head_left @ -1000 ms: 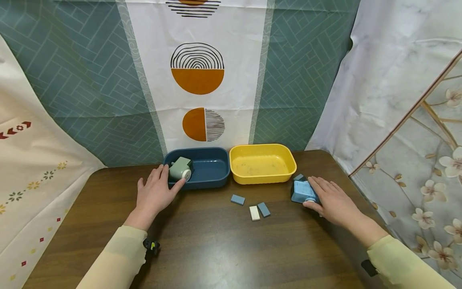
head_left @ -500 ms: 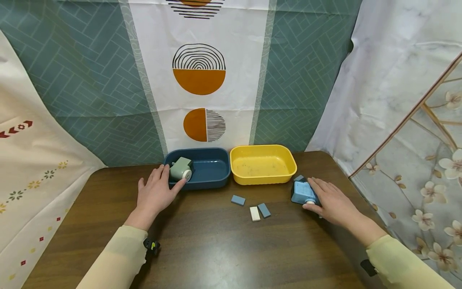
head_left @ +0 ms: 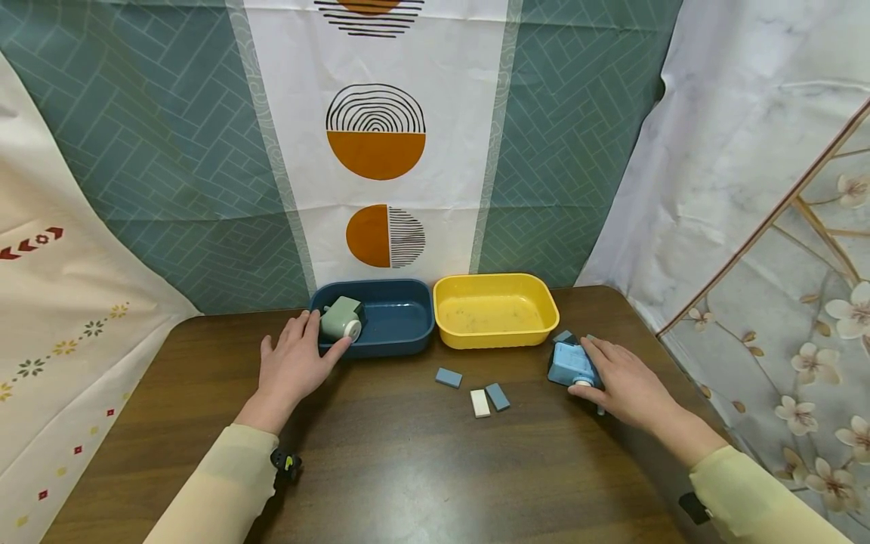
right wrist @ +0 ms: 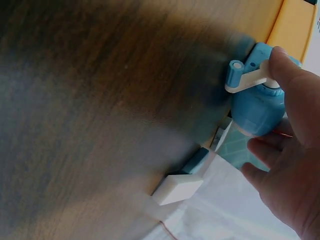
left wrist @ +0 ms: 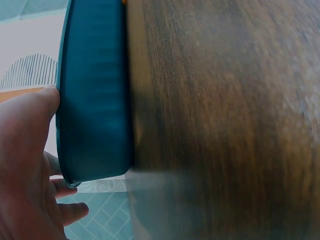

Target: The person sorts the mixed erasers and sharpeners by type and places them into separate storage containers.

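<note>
My left hand (head_left: 294, 363) rests at the front left corner of the dark blue tray (head_left: 401, 349). Its thumb touches the rim, and the other fingers lie loosely by the left side, as the left wrist view shows. Inside that tray lies a green crank pencil sharpener (head_left: 340, 316) with a white round part facing front. My right hand (head_left: 628, 381) holds a light blue crank pencil sharpener (head_left: 569, 363) on the table. In the right wrist view, the thumb presses by the white crank (right wrist: 247, 80), while the fingers reach round the far side, partly hidden.
A yellow tray (head_left: 496, 341) stands right of the blue one. Two blue-grey blocks (head_left: 448, 377) and a white block (head_left: 479, 403) lie mid-table. Another blue-grey block (head_left: 563, 336) lies behind the light blue sharpener. A white block (right wrist: 177, 189) shows near the right hand. Curtains enclose the table (head_left: 408, 468).
The right hand shifts very slightly at the light blue sharpener. The left hand and both trays stay in place; the head view tilts a little.
</note>
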{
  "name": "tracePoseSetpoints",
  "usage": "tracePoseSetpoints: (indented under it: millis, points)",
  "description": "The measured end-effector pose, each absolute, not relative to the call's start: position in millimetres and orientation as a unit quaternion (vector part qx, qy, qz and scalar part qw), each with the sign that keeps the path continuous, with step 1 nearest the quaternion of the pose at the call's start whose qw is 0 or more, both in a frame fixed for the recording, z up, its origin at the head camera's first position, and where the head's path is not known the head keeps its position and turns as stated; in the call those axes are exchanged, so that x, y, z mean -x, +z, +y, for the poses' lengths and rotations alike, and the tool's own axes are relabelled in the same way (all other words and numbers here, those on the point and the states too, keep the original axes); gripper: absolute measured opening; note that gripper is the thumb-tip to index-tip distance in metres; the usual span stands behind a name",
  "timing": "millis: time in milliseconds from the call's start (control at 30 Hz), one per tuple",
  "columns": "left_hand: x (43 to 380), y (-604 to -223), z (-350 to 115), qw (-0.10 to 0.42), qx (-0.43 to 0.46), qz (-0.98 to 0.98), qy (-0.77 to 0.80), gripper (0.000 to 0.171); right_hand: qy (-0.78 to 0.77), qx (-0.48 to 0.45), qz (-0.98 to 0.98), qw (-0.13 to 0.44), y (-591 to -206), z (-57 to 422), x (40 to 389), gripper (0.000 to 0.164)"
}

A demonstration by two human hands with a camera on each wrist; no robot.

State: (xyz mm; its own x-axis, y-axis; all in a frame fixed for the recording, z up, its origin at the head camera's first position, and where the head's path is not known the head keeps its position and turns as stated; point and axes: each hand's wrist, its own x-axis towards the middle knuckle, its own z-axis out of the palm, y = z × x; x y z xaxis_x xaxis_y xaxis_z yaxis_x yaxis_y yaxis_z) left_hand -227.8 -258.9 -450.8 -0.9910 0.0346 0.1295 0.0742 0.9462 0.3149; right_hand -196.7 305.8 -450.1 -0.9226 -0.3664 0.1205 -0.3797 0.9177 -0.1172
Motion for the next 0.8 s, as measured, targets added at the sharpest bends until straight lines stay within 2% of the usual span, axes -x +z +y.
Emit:
tracePoseSetpoints:
  millis: [800]
  points:
    - [229.0, -451.1, -259.6, 0.06, 0.028, -0.985, -0.161, 0.105, 0.073, -0.217, -0.969, 0.096, -438.6, 300.3, 191.8, 0.094]
